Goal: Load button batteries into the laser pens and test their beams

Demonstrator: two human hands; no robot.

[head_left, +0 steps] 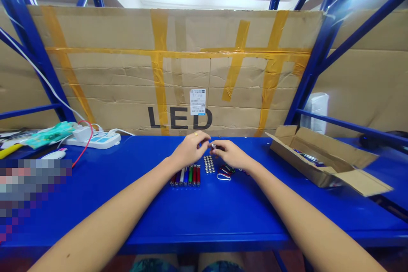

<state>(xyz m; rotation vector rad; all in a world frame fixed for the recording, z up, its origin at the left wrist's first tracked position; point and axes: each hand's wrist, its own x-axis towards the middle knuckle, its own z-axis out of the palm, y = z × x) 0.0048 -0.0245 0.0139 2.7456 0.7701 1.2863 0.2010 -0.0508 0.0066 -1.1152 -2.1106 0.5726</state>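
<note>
My right hand [232, 153] pinches a small silver tube-shaped piece [213, 146] between thumb and fingers, its round end showing. Close beside it on the left is my left hand [192, 149], wearing a ring, its fingers bent and the thumb near the index finger. Whatever those fingers hold is too small to make out. Below the hands, small round silver pieces that look like button cells [209, 165] stand in tidy rows. A row of slim penlight-like tubes [190, 175] in red, green, blue, silver and dark colours lies left of them. Carabiner clips [224, 177] lie to the right, partly under my right hand.
An open cardboard box [306, 161] holding some slim items stands on the right of the blue table [204, 216]. At the back left lie a white power strip [105, 139] with cables and a green plastic bag [51, 134]. A large cardboard panel [127, 89] walls off the back.
</note>
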